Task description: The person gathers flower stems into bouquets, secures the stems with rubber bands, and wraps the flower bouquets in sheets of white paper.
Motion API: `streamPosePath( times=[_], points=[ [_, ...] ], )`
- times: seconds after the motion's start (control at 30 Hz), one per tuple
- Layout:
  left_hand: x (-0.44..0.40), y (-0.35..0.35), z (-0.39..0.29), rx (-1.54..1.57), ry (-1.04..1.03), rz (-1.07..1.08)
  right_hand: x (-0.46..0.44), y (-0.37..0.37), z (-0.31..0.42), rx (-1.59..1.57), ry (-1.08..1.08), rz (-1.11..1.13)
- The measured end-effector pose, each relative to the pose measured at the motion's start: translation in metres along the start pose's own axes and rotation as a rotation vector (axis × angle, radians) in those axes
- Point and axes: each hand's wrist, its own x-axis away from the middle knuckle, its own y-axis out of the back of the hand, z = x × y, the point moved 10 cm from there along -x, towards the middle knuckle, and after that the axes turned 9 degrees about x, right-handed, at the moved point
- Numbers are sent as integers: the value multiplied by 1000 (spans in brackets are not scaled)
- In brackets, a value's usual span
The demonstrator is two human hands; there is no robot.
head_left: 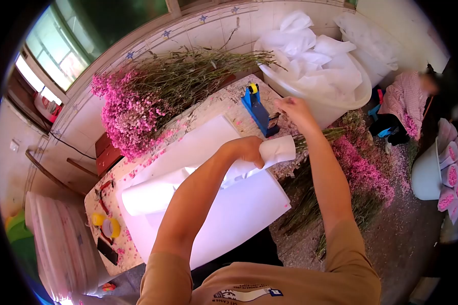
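Observation:
My left hand (245, 151) is wrapped round the narrow end of a bouquet rolled in white paper (155, 195). Green stems (301, 144) stick out of that end on the right; the roll's wide end lies to the left, on flat white paper sheets (239, 213). Just right of a blue tape dispenser (259, 113) with a yellow-cored roll, my right hand (296, 113) is raised, its fingers pinched together. Whatever they hold, if anything, is too small to make out.
Pink flowers (132, 112) with long stems lie behind the sheets; more pink flowers (364, 170) lie right. A white tub (320, 96) holds crumpled wrapping. Wrapped bouquets (450, 173) stand in a bucket (426, 173). Tape rolls (111, 227) and a phone (107, 251) lie left. A person (402, 101) sits far right.

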Motion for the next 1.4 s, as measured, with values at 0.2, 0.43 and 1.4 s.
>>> streamPosePath(
  times=[0.2,0.43,1.4],
  points=[
    [-16,-12,4,-92,115,111,-28,-41,-14,-90,34,86],
    [-10,23,7,103,170,141,201,-12,-26,-536,86,89],
    [-42,-25,6,26,-128,-52,24,-47,-56,-153,-97,265]
  ],
)
